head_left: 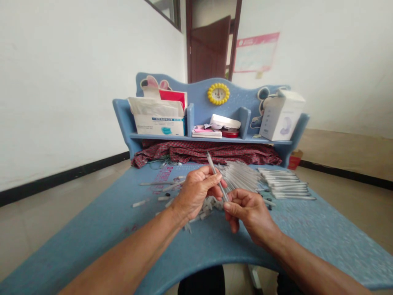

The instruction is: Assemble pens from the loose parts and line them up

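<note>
A clear pen (211,160) slants up and to the left above the blue desk. My left hand (196,190) is closed round its middle, thumb on top. With thumb and fingers, my right hand (250,211) pinches the pen's lower end; the fingertips hide the very tip. Beneath the hands lies a heap of small clear pen caps (206,211), partly covered by them. Behind the hands a pile of clear pen barrels (241,176) is fanned out. To the right, several pens (285,184) lie side by side in a stack.
Loose thin tubes (173,186) and a white piece (139,203) lie on the left of the desk (101,233). Small black plugs (269,207) are scattered near the right hand. Checked cloth (199,152) lies under the shelf, which bears a mask box (161,126) and a white carton (284,116).
</note>
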A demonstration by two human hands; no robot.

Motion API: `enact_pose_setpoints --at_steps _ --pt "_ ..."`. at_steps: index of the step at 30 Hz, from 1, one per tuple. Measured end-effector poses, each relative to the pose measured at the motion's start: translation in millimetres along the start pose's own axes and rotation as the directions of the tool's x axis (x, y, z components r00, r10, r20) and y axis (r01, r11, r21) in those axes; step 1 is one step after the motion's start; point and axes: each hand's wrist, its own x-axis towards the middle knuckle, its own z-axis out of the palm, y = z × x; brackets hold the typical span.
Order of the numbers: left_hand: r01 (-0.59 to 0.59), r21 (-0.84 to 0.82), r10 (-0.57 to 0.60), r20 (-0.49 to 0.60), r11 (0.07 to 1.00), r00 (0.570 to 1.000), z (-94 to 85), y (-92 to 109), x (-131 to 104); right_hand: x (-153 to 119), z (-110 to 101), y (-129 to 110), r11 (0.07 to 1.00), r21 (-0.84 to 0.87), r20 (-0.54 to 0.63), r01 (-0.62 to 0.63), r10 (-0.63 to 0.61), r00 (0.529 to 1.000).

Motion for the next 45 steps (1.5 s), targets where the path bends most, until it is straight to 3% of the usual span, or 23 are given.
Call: enact_pose_setpoints --at_steps 12,20,27,30,33,39,45 --pt "-0.034 -0.014 0.033 -0.016 0.999 0.999 8.3 -2 -4 -1 -4 0 1.000 0.006 0.027 -0.001 0.001 1.000" --pt "-0.070 0.021 0.070 0.000 0.997 0.998 -3.5 10 0 7 -10 -9 0.998 -0.057 0.061 0.026 -0.023 0.998" --pt "-0.163 0.007 0.160 -0.222 0.987 0.962 -29.5 21 10 8 -14 -7 0.990 -0.134 -0.012 0.049 -0.051 0.999" --pt "-0.184 0.008 0.180 -0.261 0.983 0.948 -35.4 23 13 10 -15 -2 0.986 -0.159 -0.010 0.039 -0.041 0.999" --pt "-0.155 0.063 0.166 -0.252 0.986 0.953 -37.7 21 13 11 -15 1 0.982 -0.188 0.007 0.017 -0.016 1.000" --pt "-0.037 0.340 0.111 -0.200 0.940 0.973 -41.1 18 12 13 -16 5 0.968 -0.252 -0.001 0.010 -0.011 1.000" --pt "0.009 0.448 0.075 -0.170 0.894 0.983 -41.8 14 13 15 -21 2 0.972 -0.233 -0.001 0.017 -0.018 1.000"
